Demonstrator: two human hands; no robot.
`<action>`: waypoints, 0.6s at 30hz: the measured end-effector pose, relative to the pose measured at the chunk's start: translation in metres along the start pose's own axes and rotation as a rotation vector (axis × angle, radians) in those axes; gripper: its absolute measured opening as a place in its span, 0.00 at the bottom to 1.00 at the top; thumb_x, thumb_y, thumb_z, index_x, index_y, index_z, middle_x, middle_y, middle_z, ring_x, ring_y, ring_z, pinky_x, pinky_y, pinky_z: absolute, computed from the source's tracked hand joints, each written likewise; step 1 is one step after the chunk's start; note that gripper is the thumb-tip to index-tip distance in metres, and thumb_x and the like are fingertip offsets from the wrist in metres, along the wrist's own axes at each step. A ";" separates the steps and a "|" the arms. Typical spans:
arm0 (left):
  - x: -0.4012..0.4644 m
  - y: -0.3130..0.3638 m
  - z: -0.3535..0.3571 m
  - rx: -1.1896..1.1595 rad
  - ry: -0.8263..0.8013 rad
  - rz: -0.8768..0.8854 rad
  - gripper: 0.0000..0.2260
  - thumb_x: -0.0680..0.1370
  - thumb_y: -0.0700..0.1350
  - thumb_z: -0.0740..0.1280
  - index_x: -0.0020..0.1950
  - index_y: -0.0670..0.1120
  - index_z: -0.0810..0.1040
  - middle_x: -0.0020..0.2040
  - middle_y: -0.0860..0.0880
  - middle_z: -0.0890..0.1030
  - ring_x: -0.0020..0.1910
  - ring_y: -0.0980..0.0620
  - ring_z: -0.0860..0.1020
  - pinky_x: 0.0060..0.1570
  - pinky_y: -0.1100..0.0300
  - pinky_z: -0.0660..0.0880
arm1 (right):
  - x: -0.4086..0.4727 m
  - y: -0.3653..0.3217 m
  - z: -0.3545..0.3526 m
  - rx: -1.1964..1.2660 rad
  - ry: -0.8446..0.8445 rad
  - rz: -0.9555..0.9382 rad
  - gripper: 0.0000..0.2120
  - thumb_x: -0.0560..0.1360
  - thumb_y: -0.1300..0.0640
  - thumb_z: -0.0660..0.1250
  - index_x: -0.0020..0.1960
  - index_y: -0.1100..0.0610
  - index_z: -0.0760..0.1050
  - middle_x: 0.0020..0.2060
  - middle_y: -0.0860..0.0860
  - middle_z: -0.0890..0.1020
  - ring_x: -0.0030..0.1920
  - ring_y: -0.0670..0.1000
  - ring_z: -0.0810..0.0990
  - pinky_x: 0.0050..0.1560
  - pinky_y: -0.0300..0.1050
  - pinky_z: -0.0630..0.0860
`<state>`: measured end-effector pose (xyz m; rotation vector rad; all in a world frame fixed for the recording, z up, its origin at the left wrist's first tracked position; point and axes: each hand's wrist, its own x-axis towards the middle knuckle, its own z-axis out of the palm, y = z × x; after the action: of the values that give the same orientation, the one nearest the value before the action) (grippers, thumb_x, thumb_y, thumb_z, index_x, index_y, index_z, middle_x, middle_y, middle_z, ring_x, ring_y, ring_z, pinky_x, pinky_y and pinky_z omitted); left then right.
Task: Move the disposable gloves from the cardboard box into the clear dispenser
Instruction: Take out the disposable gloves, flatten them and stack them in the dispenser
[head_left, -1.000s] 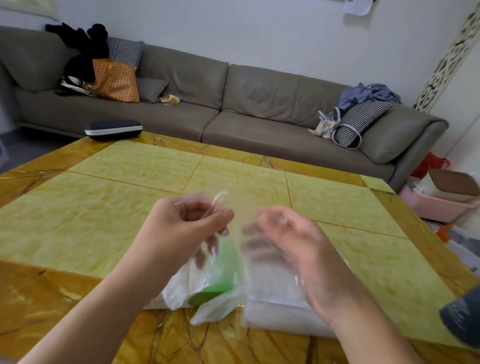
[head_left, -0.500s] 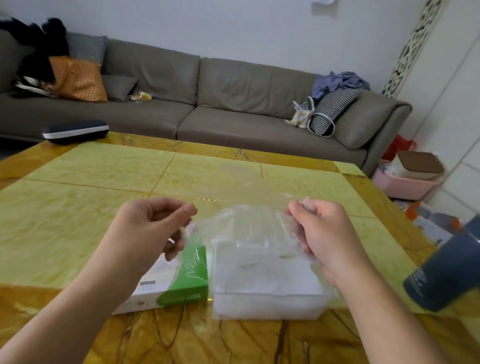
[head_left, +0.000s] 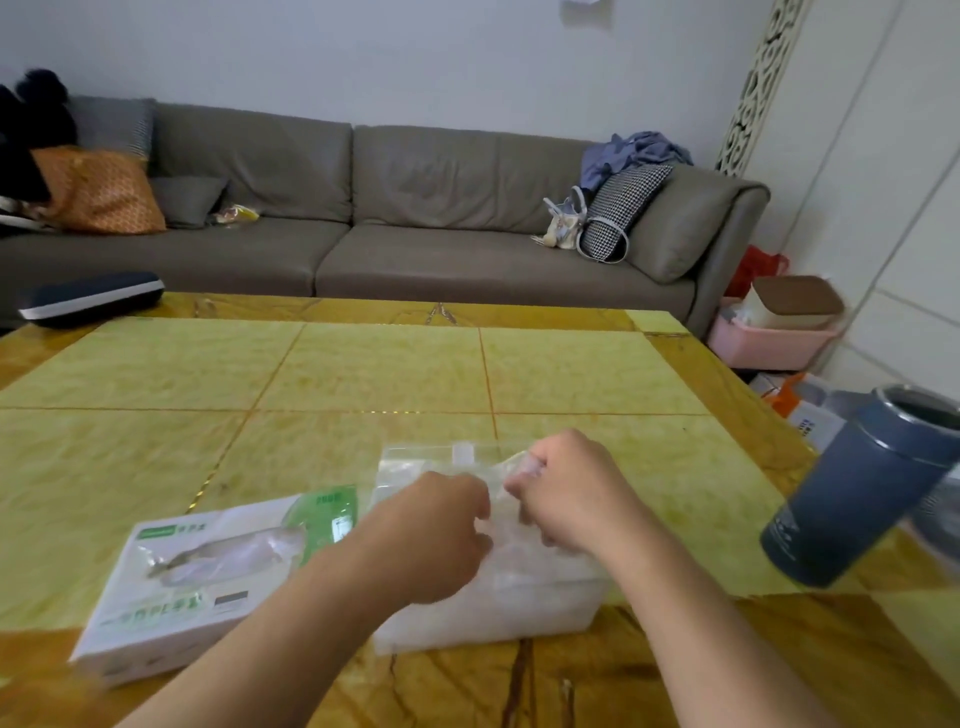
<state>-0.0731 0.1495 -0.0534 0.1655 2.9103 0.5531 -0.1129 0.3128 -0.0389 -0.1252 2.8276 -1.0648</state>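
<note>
Case: we see a dark zip case (head_left: 91, 298) with a pale band lying at the far left edge of the worktop (head_left: 395, 374), well apart from everything else.
Cardboard box: the white and green cardboard box (head_left: 208, 577) lies flat near the front edge, left of centre, and a clear glove (head_left: 228, 555) shows through the slot in its top.
Left hand: our left hand (head_left: 431, 540) hovers over the near left part of the dispenser, its fingers curled and pinching the thin plastic of the gloves (the fingertips themselves are turned away from us).
Gloves: the crumpled clear gloves (head_left: 501, 496) are bunched between our two hands, over the open top of the dispenser.
Clear dispenser: the clear dispenser (head_left: 519, 608) stands just beside the box on its right, its frosted walls filled with pale plastic film, and its lid (head_left: 441, 457) lies open on the far side.
Right hand: our right hand (head_left: 566, 493) is closed into a loose fist on the same plastic, knuckles up, close to the left hand.
Tumbler: a dark blue tumbler (head_left: 862, 493) stands at the right edge of the worktop, open at the top, apart from the dispenser.
</note>
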 end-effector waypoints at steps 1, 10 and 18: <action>0.002 -0.002 0.003 -0.007 -0.046 -0.015 0.11 0.81 0.54 0.66 0.64 0.59 0.76 0.59 0.55 0.79 0.53 0.53 0.80 0.56 0.54 0.80 | 0.001 0.002 0.000 -0.058 0.019 -0.016 0.12 0.77 0.58 0.67 0.36 0.61 0.76 0.34 0.56 0.84 0.26 0.52 0.83 0.27 0.49 0.80; 0.010 0.000 0.004 0.036 -0.297 -0.012 0.25 0.77 0.67 0.68 0.69 0.57 0.75 0.60 0.60 0.80 0.57 0.56 0.78 0.58 0.60 0.74 | -0.001 0.004 -0.008 -0.418 0.158 -0.001 0.16 0.76 0.62 0.73 0.36 0.57 0.68 0.37 0.55 0.78 0.34 0.58 0.80 0.30 0.44 0.75; 0.015 0.011 0.000 0.203 -0.304 -0.001 0.27 0.70 0.66 0.76 0.61 0.50 0.79 0.49 0.51 0.86 0.41 0.52 0.84 0.43 0.56 0.79 | -0.009 -0.001 -0.009 -0.531 0.174 -0.005 0.18 0.77 0.56 0.74 0.37 0.53 0.66 0.38 0.52 0.78 0.41 0.58 0.83 0.38 0.49 0.79</action>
<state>-0.0865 0.1620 -0.0514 0.2511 2.6618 0.2084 -0.1048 0.3184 -0.0309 -0.0875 3.1958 -0.3121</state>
